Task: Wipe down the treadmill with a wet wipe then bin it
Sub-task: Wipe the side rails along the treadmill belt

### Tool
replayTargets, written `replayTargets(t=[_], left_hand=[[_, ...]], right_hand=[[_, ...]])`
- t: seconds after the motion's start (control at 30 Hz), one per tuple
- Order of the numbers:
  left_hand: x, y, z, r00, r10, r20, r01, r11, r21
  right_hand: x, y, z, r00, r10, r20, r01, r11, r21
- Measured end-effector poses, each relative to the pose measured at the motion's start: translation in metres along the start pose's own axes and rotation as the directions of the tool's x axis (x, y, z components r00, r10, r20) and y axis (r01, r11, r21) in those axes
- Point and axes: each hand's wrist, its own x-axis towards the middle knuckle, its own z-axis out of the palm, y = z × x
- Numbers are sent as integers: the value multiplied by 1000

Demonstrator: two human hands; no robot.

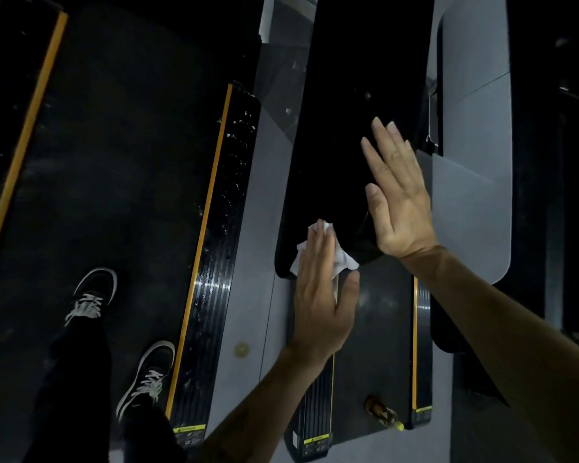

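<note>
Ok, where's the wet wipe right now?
Head view, centre: the wet wipe sits under the left hand, pressed on the black panel's lower edge, beside the right hand.

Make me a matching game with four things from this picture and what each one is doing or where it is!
Things:
1. wet wipe
2. left hand
3. right hand
4. bottle

States:
A. lying on the treadmill belt
B. flat and open, holding nothing
C. white, crumpled under fingers
D. pressing the wipe on the black panel

Pairs: 1-C, 2-D, 3-B, 4-A
</note>
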Motion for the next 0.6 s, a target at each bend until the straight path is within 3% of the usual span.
replayTargets(t=[0.13,0.4,0.6], left_hand=[[29,8,1,997,78,17,-78,997,-12],[6,-16,-5,997,-70,23,70,997,-12],[25,-1,0,999,28,36,-27,999,-30]], right_hand=[[0,0,0,1000,-7,4,7,1000,-9],[2,0,-3,1000,18,12,-18,1000,-22],[5,-25,15,978,189,-89,-198,975,-101]])
